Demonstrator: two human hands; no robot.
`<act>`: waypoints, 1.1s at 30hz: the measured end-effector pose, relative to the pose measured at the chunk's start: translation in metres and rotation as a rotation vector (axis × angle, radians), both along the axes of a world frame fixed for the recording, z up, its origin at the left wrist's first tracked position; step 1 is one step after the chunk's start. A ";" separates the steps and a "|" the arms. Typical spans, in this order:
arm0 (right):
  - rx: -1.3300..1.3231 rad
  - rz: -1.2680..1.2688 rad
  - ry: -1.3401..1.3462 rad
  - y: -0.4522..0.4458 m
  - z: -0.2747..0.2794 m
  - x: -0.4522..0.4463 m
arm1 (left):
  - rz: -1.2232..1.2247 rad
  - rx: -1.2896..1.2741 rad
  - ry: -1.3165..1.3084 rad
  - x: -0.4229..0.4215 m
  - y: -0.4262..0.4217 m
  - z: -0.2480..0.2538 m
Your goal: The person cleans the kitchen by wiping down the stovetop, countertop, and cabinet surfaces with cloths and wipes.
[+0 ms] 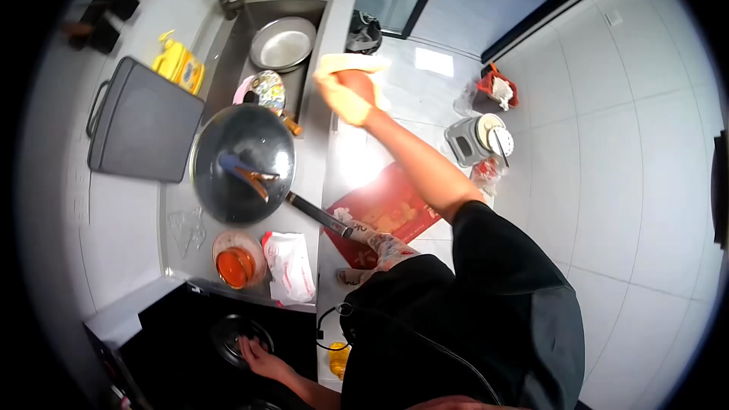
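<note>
My left hand (257, 355) reaches over the black cooktop (171, 349). Its fingers are slightly apart at the middle of a round black part (228, 330); no held item shows. Raised beside the sink, my right hand (349, 95) has bent fingers. Glare washes it out, and whether it holds anything cannot be told. Between the two hands, a wok with a glass lid (243, 163) rests on the counter, its black handle (319, 214) jutting over the edge. Near the cooktop stand a bowl with orange-red contents (235, 264) and a white-and-red packet (290, 267).
The sink (228, 57) holds a metal basin (282, 44) and a patterned item (269, 91). A grey board (144, 121) and yellow bottle (182, 64) stand by the wall. On the floor are a red mat (395, 209) and a grey appliance (465, 140).
</note>
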State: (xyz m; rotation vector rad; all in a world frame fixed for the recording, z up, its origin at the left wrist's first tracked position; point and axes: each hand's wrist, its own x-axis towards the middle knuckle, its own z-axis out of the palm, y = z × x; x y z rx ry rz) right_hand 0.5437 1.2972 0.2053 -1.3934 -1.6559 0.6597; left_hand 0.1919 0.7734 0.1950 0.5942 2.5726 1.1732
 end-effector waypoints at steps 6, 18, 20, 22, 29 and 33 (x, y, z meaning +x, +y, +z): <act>-0.289 0.312 -0.848 0.038 -0.135 -0.041 | -0.025 0.002 0.026 0.010 -0.006 -0.006; -0.138 0.345 -0.572 0.015 -0.134 -0.020 | -0.008 0.018 -0.038 0.026 0.009 -0.015; -0.093 0.307 -0.511 0.003 -0.133 -0.018 | -0.020 0.005 -0.032 0.022 0.008 -0.019; -0.079 0.185 -0.380 -0.008 -0.134 -0.015 | -0.028 -0.006 -0.030 0.025 0.011 -0.015; -0.152 0.044 -0.118 -0.050 -0.155 0.005 | -0.029 0.116 -0.131 0.006 -0.004 -0.039; -0.209 -0.008 0.054 -0.071 -0.165 0.021 | 0.000 0.121 -0.118 0.034 0.018 -0.014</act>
